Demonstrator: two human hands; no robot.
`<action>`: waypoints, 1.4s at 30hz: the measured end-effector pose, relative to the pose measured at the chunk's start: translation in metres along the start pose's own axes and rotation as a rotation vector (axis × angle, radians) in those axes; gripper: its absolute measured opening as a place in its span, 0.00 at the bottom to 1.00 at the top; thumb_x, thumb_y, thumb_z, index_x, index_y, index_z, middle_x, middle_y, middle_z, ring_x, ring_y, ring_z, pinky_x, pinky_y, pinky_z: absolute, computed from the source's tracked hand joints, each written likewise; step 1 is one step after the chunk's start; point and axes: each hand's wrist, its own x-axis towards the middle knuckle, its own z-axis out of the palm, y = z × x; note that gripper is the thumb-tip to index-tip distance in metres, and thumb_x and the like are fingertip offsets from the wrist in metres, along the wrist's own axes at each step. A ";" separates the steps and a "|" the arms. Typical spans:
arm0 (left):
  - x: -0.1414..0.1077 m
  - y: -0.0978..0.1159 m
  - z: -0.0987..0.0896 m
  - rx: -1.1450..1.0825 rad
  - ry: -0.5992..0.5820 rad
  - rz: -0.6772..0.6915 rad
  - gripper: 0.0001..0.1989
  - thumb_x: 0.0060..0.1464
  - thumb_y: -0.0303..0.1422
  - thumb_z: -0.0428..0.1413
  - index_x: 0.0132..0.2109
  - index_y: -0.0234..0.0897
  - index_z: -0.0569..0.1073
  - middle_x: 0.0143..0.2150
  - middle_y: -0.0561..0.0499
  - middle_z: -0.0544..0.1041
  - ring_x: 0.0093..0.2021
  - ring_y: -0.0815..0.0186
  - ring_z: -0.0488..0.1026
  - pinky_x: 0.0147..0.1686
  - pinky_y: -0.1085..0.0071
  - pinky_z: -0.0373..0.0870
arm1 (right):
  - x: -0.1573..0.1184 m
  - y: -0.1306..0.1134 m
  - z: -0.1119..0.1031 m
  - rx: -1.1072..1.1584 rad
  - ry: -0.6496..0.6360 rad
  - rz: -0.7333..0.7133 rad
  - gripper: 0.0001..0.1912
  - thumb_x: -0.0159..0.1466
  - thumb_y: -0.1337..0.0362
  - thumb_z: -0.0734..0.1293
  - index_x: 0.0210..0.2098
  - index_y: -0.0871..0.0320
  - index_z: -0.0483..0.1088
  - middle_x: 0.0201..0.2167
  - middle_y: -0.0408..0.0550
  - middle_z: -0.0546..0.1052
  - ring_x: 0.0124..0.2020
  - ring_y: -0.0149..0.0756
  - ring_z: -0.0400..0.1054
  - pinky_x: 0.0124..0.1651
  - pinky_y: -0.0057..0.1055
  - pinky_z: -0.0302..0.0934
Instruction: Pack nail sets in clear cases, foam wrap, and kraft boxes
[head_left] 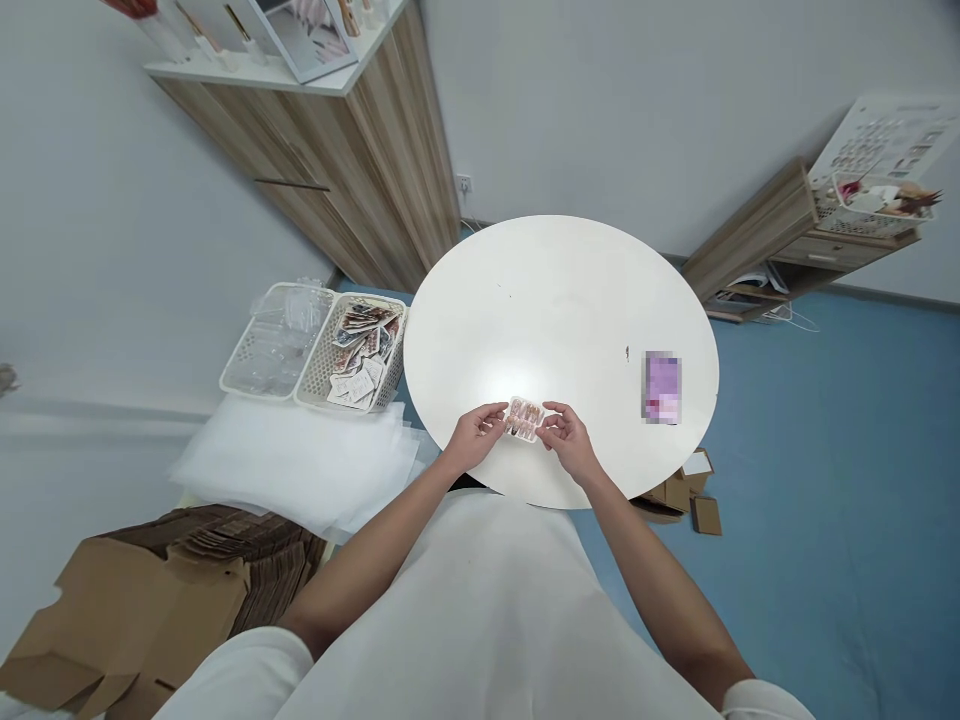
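Observation:
A small clear tray of press-on nails (525, 419) is held between both hands, over the near part of the round white table (555, 290). The fingers of my left hand (478, 435) pinch its left edge. On the opposite side, my right hand (571, 440) grips the right edge with thumb and fingers. Pinkish nails lie in rows in the tray, and one at the lower left looks darker. A pixelated purple item (661, 388) rests on the table's right side.
Left of the table stand a white basket of cards (319, 375), a bin of clear plastic (259, 345), white sheets (300, 455) and flattened cardboard boxes (142, 610). A wooden cabinet (315, 150) is behind. Small brown boxes (675, 490) lie at the lower right, near a shelf (772, 235).

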 end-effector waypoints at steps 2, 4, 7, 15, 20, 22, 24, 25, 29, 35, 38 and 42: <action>0.001 -0.009 -0.006 0.006 0.014 -0.002 0.20 0.47 0.35 0.54 0.49 0.38 0.68 0.40 0.48 0.73 0.38 0.67 0.69 0.36 0.71 0.67 | 0.009 0.003 0.008 -0.001 0.023 0.001 0.23 0.49 0.60 0.68 0.44 0.52 0.60 0.27 0.39 0.67 0.22 0.25 0.60 0.27 0.28 0.56; 0.001 -0.021 -0.013 -0.021 0.033 -0.020 0.21 0.47 0.35 0.55 0.50 0.40 0.67 0.42 0.47 0.71 0.37 0.69 0.69 0.35 0.72 0.67 | 0.020 0.007 0.018 -0.016 0.055 0.008 0.22 0.49 0.61 0.67 0.43 0.53 0.61 0.27 0.40 0.68 0.25 0.27 0.62 0.30 0.29 0.57; 0.002 -0.042 -0.022 -0.105 0.070 -0.090 0.22 0.47 0.34 0.54 0.51 0.40 0.65 0.46 0.46 0.68 0.36 0.70 0.69 0.34 0.72 0.67 | 0.039 0.018 0.041 -0.077 0.113 0.018 0.15 0.49 0.61 0.67 0.37 0.55 0.65 0.29 0.42 0.69 0.28 0.28 0.63 0.35 0.30 0.59; 0.018 -0.085 -0.057 -0.041 0.230 -0.273 0.25 0.43 0.31 0.57 0.52 0.39 0.65 0.45 0.46 0.67 0.44 0.65 0.64 0.36 0.72 0.66 | 0.081 0.046 0.098 -0.151 0.067 0.160 0.08 0.49 0.62 0.64 0.29 0.57 0.65 0.25 0.41 0.69 0.26 0.28 0.63 0.33 0.29 0.58; 0.026 -0.096 -0.083 -0.104 0.244 -0.372 0.24 0.42 0.31 0.57 0.49 0.37 0.67 0.48 0.44 0.66 0.44 0.64 0.65 0.36 0.72 0.66 | 0.100 0.058 0.118 -0.196 0.080 0.234 0.10 0.48 0.63 0.64 0.31 0.57 0.64 0.22 0.39 0.69 0.24 0.28 0.62 0.30 0.28 0.58; 0.029 -0.100 -0.090 -0.128 0.246 -0.389 0.23 0.42 0.31 0.57 0.49 0.36 0.67 0.47 0.44 0.67 0.45 0.64 0.65 0.37 0.71 0.66 | 0.107 0.064 0.126 -0.256 0.123 0.228 0.10 0.48 0.63 0.64 0.31 0.57 0.64 0.23 0.39 0.69 0.25 0.29 0.63 0.31 0.29 0.59; 0.030 -0.104 -0.095 -0.130 0.252 -0.390 0.23 0.42 0.31 0.57 0.49 0.36 0.67 0.48 0.44 0.67 0.45 0.63 0.65 0.38 0.70 0.66 | 0.113 0.068 0.134 -0.345 0.168 0.203 0.09 0.49 0.64 0.63 0.31 0.57 0.65 0.25 0.41 0.70 0.28 0.30 0.64 0.34 0.30 0.60; 0.031 -0.107 -0.097 -0.123 0.253 -0.389 0.23 0.42 0.31 0.57 0.49 0.36 0.67 0.49 0.44 0.66 0.45 0.63 0.65 0.38 0.70 0.66 | 0.115 0.070 0.137 -0.392 0.184 0.190 0.09 0.49 0.64 0.63 0.31 0.57 0.65 0.27 0.42 0.70 0.29 0.30 0.65 0.36 0.31 0.60; 0.034 -0.114 -0.101 -0.055 0.235 -0.363 0.24 0.43 0.30 0.55 0.50 0.36 0.65 0.50 0.43 0.64 0.45 0.63 0.65 0.39 0.69 0.66 | 0.115 0.072 0.151 -0.587 0.212 0.156 0.13 0.51 0.65 0.61 0.37 0.57 0.65 0.35 0.46 0.70 0.30 0.30 0.65 0.39 0.33 0.61; 0.030 -0.112 -0.106 -0.024 0.235 -0.364 0.25 0.45 0.31 0.54 0.53 0.36 0.62 0.52 0.42 0.62 0.49 0.61 0.64 0.45 0.66 0.64 | 0.099 0.074 0.160 -0.669 0.195 0.131 0.22 0.51 0.66 0.61 0.47 0.58 0.62 0.41 0.50 0.68 0.32 0.32 0.65 0.41 0.34 0.62; 0.024 -0.112 -0.104 -0.110 0.220 -0.366 0.26 0.45 0.29 0.54 0.54 0.37 0.61 0.54 0.42 0.62 0.52 0.61 0.63 0.50 0.64 0.61 | 0.088 0.075 0.162 -0.538 0.205 0.152 0.25 0.51 0.66 0.61 0.49 0.56 0.60 0.46 0.50 0.67 0.40 0.34 0.65 0.41 0.33 0.62; 0.019 -0.116 -0.100 -0.153 0.206 -0.329 0.28 0.45 0.25 0.52 0.55 0.38 0.59 0.56 0.44 0.62 0.55 0.62 0.60 0.54 0.62 0.56 | 0.082 0.078 0.167 -0.371 0.199 0.156 0.24 0.51 0.67 0.61 0.48 0.53 0.60 0.48 0.48 0.67 0.46 0.35 0.63 0.46 0.34 0.61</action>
